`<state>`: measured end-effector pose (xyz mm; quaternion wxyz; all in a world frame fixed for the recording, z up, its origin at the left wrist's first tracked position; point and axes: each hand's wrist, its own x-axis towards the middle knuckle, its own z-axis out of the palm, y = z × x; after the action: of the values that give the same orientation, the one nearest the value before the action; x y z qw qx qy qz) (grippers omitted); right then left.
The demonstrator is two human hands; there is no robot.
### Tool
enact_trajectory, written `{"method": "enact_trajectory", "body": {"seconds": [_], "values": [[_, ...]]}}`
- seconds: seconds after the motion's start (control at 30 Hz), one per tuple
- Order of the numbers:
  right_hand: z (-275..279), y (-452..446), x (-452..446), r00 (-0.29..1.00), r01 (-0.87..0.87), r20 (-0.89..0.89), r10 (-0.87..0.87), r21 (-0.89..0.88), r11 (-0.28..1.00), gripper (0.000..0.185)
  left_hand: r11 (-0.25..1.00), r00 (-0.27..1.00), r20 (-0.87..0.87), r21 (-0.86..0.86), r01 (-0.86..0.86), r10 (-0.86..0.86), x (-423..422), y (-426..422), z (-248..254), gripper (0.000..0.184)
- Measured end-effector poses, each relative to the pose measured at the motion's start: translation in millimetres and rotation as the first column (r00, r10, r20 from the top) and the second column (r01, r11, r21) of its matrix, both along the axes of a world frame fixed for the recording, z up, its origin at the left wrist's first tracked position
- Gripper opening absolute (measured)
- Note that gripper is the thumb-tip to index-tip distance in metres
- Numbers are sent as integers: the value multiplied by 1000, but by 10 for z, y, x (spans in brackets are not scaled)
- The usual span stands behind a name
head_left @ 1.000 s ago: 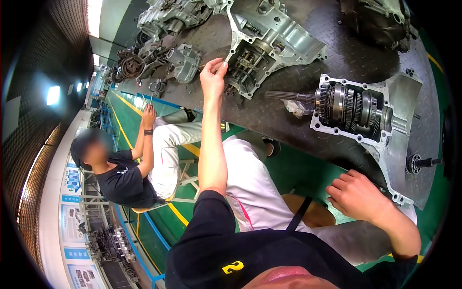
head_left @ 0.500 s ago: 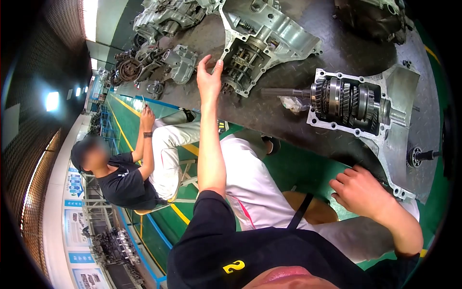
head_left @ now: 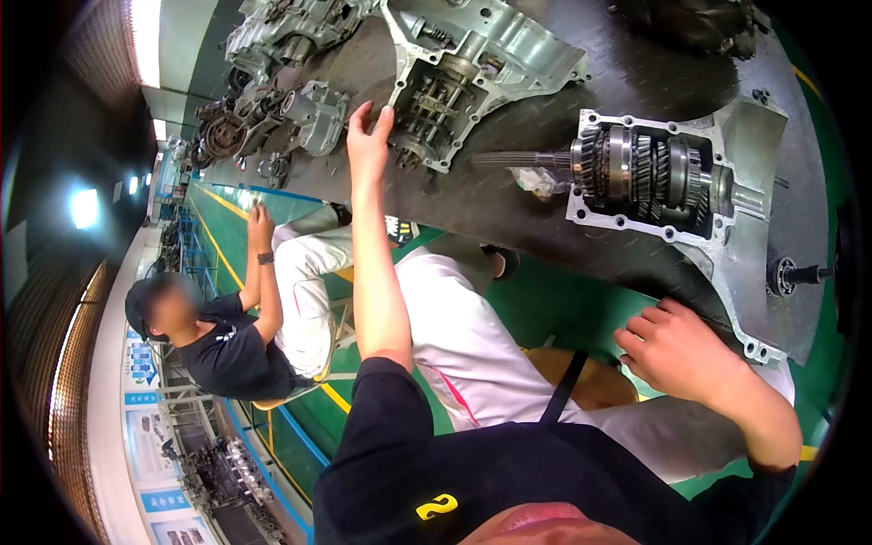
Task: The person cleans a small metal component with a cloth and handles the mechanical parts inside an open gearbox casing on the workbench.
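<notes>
My left hand (head_left: 370,150) is raised by the left edge of an opened metal housing (head_left: 522,68) with rods and forks inside; thumb and index finger are apart, with nothing seen between them. My right hand (head_left: 677,350) hangs at the table's near edge with its fingers loosely curled, below the second housing (head_left: 718,245). What the curled fingers may hold is hidden. That second housing carries a gear set (head_left: 645,173), whose splined shaft (head_left: 522,159) points left. Crumpled clear plastic (head_left: 536,182) lies under the shaft.
The dark metal table (head_left: 472,200) also bears a small casting (head_left: 316,116), more gearbox parts (head_left: 291,36) at the far left, and a shaft with a bearing (head_left: 799,274) at the right. A seated person (head_left: 227,341) is at the left. A stool (head_left: 581,377) stands below the table.
My left thumb and index finger, together at the housing edge earlier, have parted. The view has shifted, so the table and housings appear farther left and higher. My right hand keeps its curled pose.
</notes>
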<state>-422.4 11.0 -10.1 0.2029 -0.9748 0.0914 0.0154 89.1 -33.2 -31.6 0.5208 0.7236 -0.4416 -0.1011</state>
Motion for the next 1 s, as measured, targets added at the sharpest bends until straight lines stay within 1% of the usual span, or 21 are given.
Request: {"method": "enact_trajectory", "body": {"seconds": [0.03, 0.13, 0.2, 0.23, 0.3, 0.37, 0.43, 0.5, 0.7, 0.77, 0.83, 0.93, 1.0], "values": [[-1, 0, 7, 1000, -10, 5, 10, 3, 1000, 17, 1000, 1000, -27, -12, -11, 11, 19, -7, -10, 67], [1, -21, 21, 1000, -1, 2, 1, -8, 1000, 18, 999, 999, -32, -32, -15, 14, -4, -1, 25, 67], [-3, -19, 25, 1000, -10, -6, 10, 3, 1000, 18, 1000, 1000, 28, -12, 10, -10, -9, -7, 24, 68], [-12, -6, 24, 1000, -18, -8, 18, 11, 1000, 18, 1000, 1000, 26, -3, 2, -1, 1, 19, 3, 68], [-24, -19, 27, 999, -10, -35, 10, -5, 1000, 19, 999, 999, -33, -48, -8, 6, -2, -9, 25, 68], [-24, -20, 27, 999, -13, -38, 12, -8, 1000, 19, 997, 1000, -15, -79, 10, -11, -66, -26, 54, 65], [-31, -13, 21, 999, -13, -42, 13, -6, 1000, 20, 991, 973, -205, -111, 81, -103, -107, -23, 68, 63], [-28, -15, 21, 999, 6, -49, -5, 19, 1000, 20, 992, 969, -228, -99, 79, -100, -87, 6, 55, 62], [-8, -8, -10, 998, 24, -55, -24, 10, 1000, 21, 993, 958, -270, -96, 70, -93, -125, 6, 97, 61], [-8, -10, -25, 999, 25, -45, -25, 5, 1000, 21, 990, 935, -344, -131, 45, -88, -106, -1, 95, 55], [-19, -22, -37, 999, 28, -32, -28, -3, 1000, 21, 984, 931, -345, -169, 62, -118, -158, -14, 132, 55], [-43, -7, -37, 999, 22, -43, -22, 8, 1000, 21, 994, 948, -308, -104, 43, -74, -143, 30, 115, 56], [-46, -17, -35, 998, 26, -53, -25, 5, 1000, 22, 986, 925, -356, -144, 86, -133, -105, -1, 110, 57]]}}
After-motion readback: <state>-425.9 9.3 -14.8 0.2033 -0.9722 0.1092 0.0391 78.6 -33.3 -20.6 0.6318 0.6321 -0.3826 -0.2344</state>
